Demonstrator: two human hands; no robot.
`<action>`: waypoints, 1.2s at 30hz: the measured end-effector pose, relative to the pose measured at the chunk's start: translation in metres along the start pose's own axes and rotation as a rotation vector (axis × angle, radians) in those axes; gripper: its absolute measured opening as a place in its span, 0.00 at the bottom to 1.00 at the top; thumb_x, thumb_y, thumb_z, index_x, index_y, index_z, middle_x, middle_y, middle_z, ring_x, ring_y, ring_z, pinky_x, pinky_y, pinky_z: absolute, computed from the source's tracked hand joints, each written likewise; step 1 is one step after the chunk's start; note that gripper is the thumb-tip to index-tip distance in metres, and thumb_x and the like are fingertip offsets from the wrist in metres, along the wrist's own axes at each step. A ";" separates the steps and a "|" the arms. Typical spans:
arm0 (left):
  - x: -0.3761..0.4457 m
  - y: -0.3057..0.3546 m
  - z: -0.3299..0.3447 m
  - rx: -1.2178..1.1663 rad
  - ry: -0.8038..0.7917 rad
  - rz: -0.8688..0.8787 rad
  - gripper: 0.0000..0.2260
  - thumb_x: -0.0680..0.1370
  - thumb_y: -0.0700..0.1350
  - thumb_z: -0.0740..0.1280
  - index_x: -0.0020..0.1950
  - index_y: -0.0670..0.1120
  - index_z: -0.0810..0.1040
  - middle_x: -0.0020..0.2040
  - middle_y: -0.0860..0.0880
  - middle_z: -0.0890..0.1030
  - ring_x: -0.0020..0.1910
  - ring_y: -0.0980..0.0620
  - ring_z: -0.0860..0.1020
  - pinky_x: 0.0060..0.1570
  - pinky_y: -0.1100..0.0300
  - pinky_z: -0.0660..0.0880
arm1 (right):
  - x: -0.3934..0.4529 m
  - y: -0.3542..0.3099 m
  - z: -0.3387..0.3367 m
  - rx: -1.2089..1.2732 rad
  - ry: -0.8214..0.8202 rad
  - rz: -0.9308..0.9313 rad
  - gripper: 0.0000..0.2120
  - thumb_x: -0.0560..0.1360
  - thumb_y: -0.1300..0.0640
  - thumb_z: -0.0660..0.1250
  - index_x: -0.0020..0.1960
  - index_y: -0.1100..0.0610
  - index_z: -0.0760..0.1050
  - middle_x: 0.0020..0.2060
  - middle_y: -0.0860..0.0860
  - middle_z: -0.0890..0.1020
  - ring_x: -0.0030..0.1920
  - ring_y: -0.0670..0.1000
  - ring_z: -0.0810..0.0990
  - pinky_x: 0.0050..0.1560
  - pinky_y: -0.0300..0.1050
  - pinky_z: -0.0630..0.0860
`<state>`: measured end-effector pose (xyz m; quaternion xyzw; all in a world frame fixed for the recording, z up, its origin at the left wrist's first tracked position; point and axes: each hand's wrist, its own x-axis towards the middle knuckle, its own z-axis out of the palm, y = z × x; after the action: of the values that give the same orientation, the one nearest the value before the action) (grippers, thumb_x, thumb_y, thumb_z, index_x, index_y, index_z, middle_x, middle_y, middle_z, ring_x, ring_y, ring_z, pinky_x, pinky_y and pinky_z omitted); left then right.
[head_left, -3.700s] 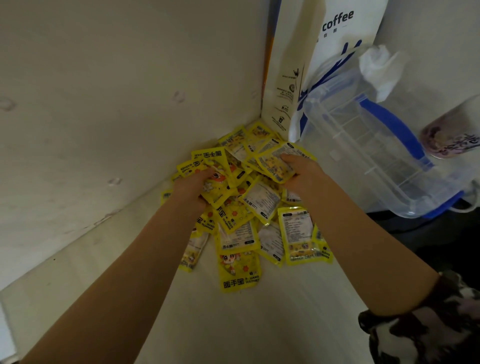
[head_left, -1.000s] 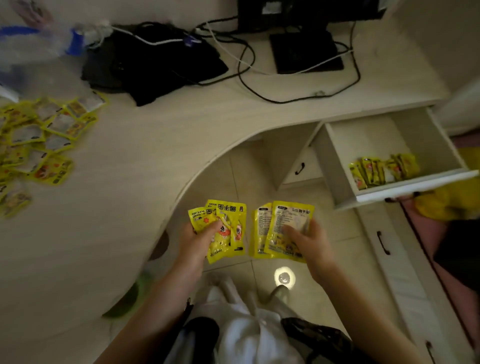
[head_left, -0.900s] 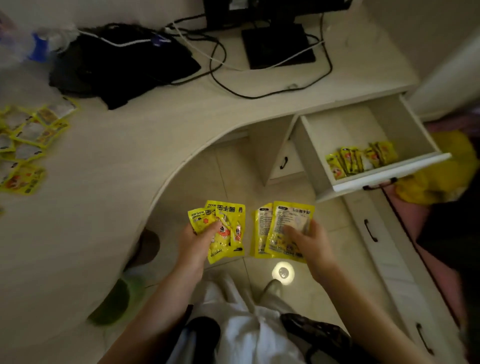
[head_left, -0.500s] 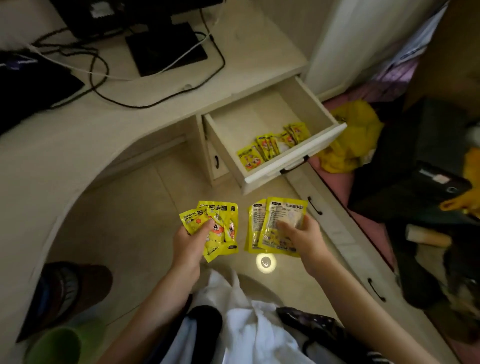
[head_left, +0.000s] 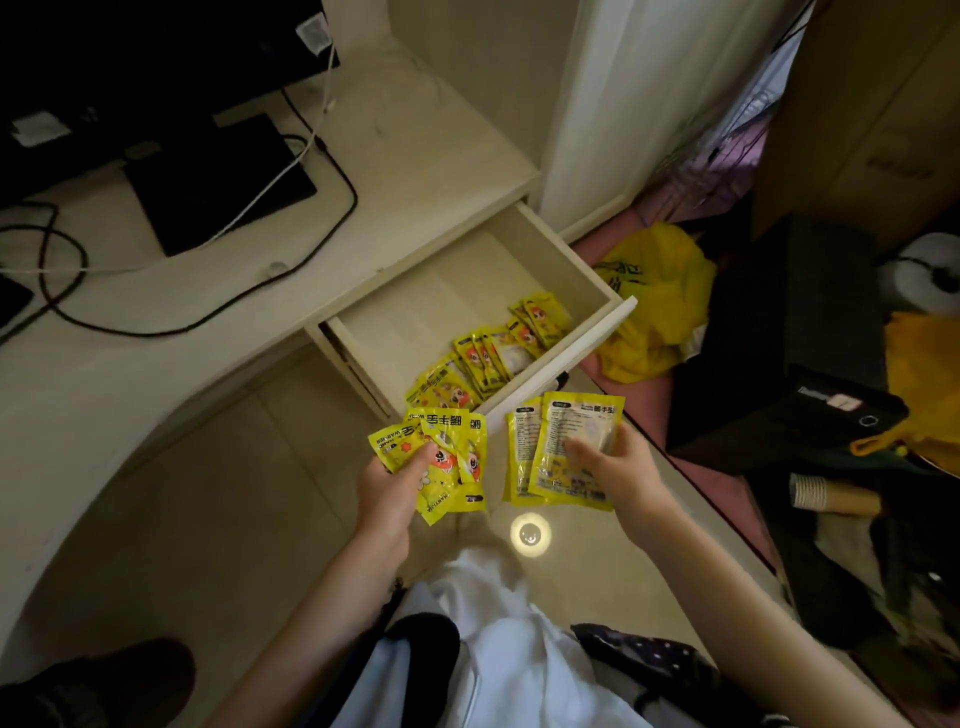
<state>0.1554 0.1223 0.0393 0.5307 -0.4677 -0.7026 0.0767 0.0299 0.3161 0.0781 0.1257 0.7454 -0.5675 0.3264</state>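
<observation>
My left hand (head_left: 390, 483) grips a fan of yellow packets (head_left: 447, 457), printed fronts up. My right hand (head_left: 618, 467) grips another small stack of yellow packets (head_left: 561, 447), white label sides up. Both hands hover over the floor, just in front of an open pale wooden drawer (head_left: 566, 353). Inside the drawer, several more yellow packets (head_left: 488, 353) stand in a row against its front wall. The rest of the drawer floor is bare.
The curved pale desk (head_left: 156, 322) spans the left, carrying a black monitor stand (head_left: 218, 182) and cables (head_left: 311, 249). A yellow plastic bag (head_left: 654, 301), a black box (head_left: 779, 343) and paper cups (head_left: 826, 493) clutter the floor at right.
I took packets from the pile on the desk in both hands and turned right. The open drawer has come from the far right to just ahead of my hands.
</observation>
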 end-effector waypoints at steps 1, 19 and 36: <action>0.009 0.008 0.007 -0.005 0.005 -0.009 0.05 0.73 0.42 0.74 0.47 0.48 0.82 0.45 0.48 0.85 0.43 0.50 0.83 0.41 0.57 0.78 | 0.009 -0.008 0.000 -0.007 0.002 0.003 0.13 0.74 0.60 0.70 0.57 0.55 0.74 0.51 0.55 0.83 0.49 0.56 0.84 0.51 0.58 0.81; 0.118 0.070 0.110 -0.031 0.144 -0.104 0.12 0.71 0.47 0.75 0.53 0.46 0.81 0.48 0.46 0.85 0.47 0.46 0.84 0.49 0.45 0.80 | 0.175 -0.119 0.003 -0.152 -0.130 0.014 0.10 0.75 0.62 0.69 0.52 0.52 0.71 0.47 0.51 0.81 0.47 0.52 0.82 0.42 0.46 0.80; 0.205 0.071 0.182 -0.175 0.429 -0.258 0.13 0.71 0.49 0.76 0.51 0.47 0.78 0.47 0.48 0.82 0.48 0.48 0.80 0.55 0.47 0.76 | 0.331 -0.149 0.048 -0.611 -0.367 0.103 0.14 0.74 0.59 0.68 0.58 0.59 0.73 0.47 0.54 0.81 0.44 0.51 0.81 0.35 0.42 0.75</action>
<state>-0.1077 0.0646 -0.0466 0.7142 -0.3067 -0.6156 0.1295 -0.2871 0.1620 -0.0232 -0.0443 0.8023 -0.3145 0.5054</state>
